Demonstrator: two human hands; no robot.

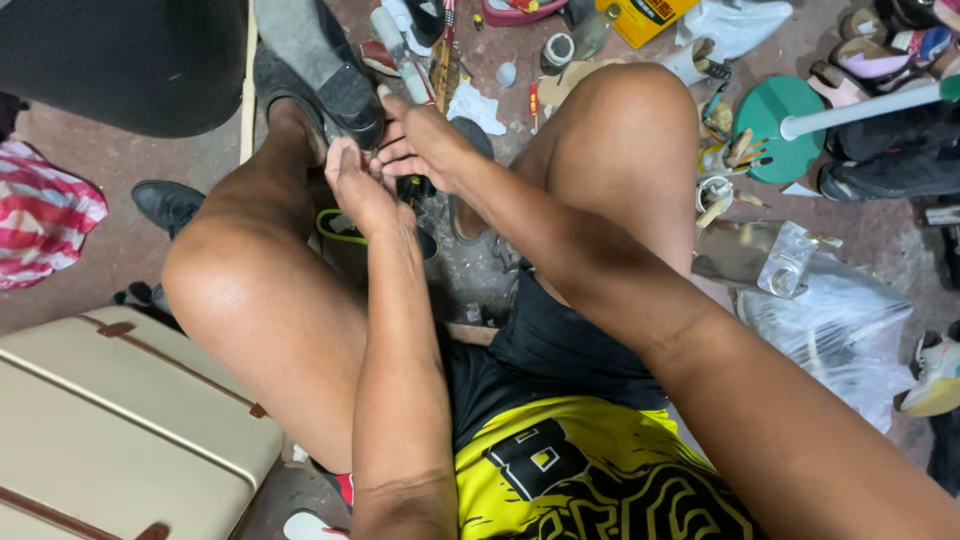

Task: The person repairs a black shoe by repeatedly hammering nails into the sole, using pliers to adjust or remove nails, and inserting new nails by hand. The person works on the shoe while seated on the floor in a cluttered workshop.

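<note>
Dark shoe (335, 95) at 12 o'clock, between knees, sole up. Right hand (425, 145) grip pinches heel edge; left hand (358, 190) just below, fingers curled, contents unclear. Best: brace shoe firmly, keep fingertips close. Suitcase (120, 420) at 8 o'clock.

Grey-black shoe (320, 75), perhaps suede; cream suitcase (120, 420), brown trim.

The black shoe (345, 95) looks like matt, scuffed leather with a grey upper. The cream suitcase (110, 420) has a smooth, hard shell. A clear plastic bag (840, 320) shines glossy on the rough, dusty floor (130, 240).
</note>
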